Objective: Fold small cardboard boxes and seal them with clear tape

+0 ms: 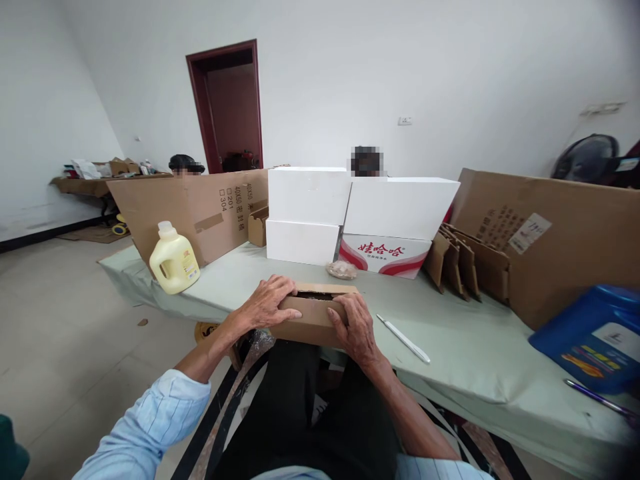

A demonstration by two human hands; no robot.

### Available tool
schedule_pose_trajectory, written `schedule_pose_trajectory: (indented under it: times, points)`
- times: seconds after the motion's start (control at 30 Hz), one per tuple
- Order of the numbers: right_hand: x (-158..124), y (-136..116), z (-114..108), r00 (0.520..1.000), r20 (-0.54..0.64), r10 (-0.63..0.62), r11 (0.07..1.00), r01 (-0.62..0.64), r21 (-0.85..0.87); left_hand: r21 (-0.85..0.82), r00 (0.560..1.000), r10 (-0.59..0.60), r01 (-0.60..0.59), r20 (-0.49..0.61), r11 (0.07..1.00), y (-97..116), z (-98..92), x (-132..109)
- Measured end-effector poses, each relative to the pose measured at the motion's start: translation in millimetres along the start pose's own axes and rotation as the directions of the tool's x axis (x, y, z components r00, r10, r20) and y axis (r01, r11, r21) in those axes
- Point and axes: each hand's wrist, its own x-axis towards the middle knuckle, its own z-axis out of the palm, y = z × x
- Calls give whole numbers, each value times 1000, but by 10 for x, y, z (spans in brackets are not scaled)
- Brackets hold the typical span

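Observation:
A small brown cardboard box point(314, 319) rests at the near edge of the table, held between both hands. Its top shows a dark, narrow gap between the flaps, and what lies inside cannot be made out. My left hand point(270, 303) grips the box's left end, thumb along the near side and fingers over the top. On the right end, my right hand point(356, 323) has its fingers bent over the top edge. A white pen-shaped tool point(404, 339) lies on the table to the right of the box. Beyond the box sits a small clear plastic bundle point(342, 269).
White boxes point(309, 197) and a red-and-white printed carton point(385, 255) stand across the table point(470, 353). A yellow jug point(174, 260) is left; folded cardboard pieces point(457, 263), a blue container point(595, 340) and a pen point(597, 395) are right. Two people sit behind the boxes.

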Motion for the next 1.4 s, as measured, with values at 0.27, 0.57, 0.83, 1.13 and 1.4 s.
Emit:
schedule_pose_trajectory:
  times: [0.27,0.57,0.83,1.13,1.4]
  points:
    - [-76,-46,-22,1000,13,1,999,0,-38,-14,993,66,-68,-103,998,165,22,71]
    - [-68,-43,-25,1000,14,15,1000,-14,-26,-115,998,52,-48,36,992,298,130,356]
    - [-85,-40,-34,997,62,48,998,-46,-31,-263,998,35,-46,-46,964,291,134,329]
    - [-91,-63,-33,995,21,101,995,-101,-22,170,962,135,-96,-237,981,473,276,174]
    - [-117,-104,-34,993,45,108,993,-106,-46,293,917,263,-174,-299,940,493,441,32]
